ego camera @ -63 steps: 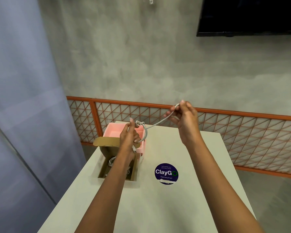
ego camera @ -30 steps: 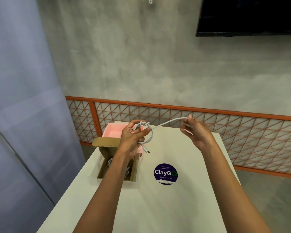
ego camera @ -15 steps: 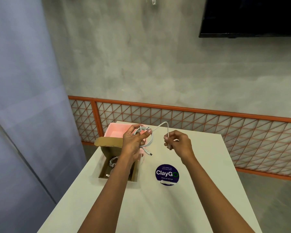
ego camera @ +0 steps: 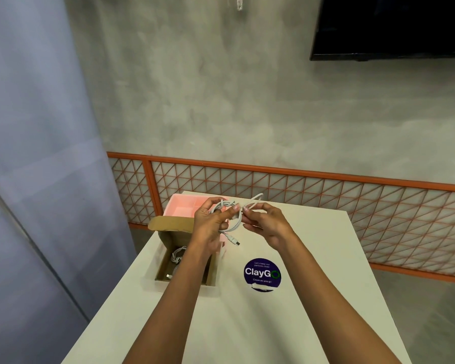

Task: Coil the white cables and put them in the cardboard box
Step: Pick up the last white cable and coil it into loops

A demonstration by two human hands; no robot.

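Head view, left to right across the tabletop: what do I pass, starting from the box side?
cardboard box → left hand → white cable → right hand. Left out because they overlap others sideways: pink tray, ClayGo sticker.

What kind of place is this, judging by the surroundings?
Probably an office pantry or shared break area: the round sticker on the white table asks to keep pantries clean, and a dark screen hangs on the concrete wall.

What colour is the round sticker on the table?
Dark purple round sticker, white lettering; head view.
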